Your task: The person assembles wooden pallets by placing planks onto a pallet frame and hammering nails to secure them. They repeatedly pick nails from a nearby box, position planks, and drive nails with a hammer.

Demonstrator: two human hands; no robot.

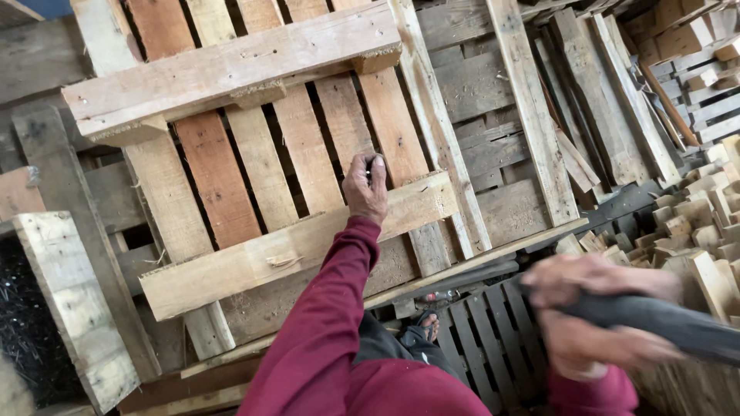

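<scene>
A person's left hand [365, 187] pinches a small dark object against a tilted wooden pallet [262, 162], while the blurred right hand [593, 316] wraps its fingers around a dark tool handle [663, 323] beside a heap of wood blocks [705, 216].

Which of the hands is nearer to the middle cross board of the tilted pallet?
Left. The left hand sits right at the middle cross board, fist closed around a small dark object. The right hand, blurred, grips a dark tool well off to the right, clear of the pallet.

A single head-worn camera looks steeply down and forward from close range, over the person's own arms and onto a tilted pallet [270, 192]; no second view.
</scene>
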